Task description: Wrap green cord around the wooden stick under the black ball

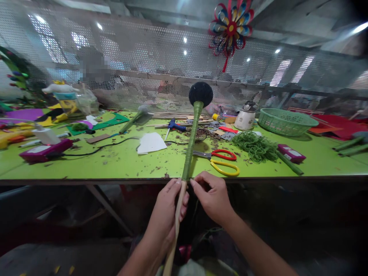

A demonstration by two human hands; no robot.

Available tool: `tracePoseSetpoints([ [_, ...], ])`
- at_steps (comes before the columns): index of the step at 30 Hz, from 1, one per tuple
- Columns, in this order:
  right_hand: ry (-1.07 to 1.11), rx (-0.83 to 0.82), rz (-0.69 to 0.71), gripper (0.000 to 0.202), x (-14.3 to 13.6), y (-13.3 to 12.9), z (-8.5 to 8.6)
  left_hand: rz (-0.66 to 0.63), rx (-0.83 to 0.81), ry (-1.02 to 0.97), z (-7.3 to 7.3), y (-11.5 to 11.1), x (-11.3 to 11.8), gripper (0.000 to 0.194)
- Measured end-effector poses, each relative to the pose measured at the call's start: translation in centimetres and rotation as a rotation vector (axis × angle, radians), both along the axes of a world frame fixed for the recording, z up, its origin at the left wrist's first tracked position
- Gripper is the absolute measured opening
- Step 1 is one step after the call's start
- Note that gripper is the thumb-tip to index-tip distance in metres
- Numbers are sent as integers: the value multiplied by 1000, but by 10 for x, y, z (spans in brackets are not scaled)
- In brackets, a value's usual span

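Observation:
A long pale wooden stick (180, 209) rises from the bottom centre, its upper part wrapped in green cord (192, 149) and topped by a dark round head (201, 94). My left hand (169, 214) is closed around the bare stick just below the wrapping. At the wrapping's lower end, my right hand (213, 195) pinches thumb and forefinger together by the stick; thin green strand there is too small to make out clearly. Scissors (224, 163) with red and yellow handles lie just beyond the right hand.
On the green table (120, 165) lie white paper (151, 143), a blue glue gun (176, 125), a heap of green cord (254, 146), a green basket (287, 122) and a purple box with a cable (46, 150). The table's edge runs beyond my hands.

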State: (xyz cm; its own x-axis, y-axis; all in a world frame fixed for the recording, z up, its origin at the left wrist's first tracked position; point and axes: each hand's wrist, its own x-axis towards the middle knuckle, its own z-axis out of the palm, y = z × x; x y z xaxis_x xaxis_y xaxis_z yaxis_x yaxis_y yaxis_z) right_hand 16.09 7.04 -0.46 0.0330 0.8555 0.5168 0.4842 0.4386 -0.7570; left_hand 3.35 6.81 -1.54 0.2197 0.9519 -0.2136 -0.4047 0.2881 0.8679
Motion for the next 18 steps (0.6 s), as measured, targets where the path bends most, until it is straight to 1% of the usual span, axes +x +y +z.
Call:
tracePoseSetpoints([
  [8,56,-12,49,17,3,1,0,-47,-62,-79,4,-1,-1,22],
  [13,147,-92,101,16,6,1,-3,-115,-110,-133,5,-2,0,23],
  [18,243,-164,137,15,8,1,-7,-130,-112,-107,3,-2,0,26],
])
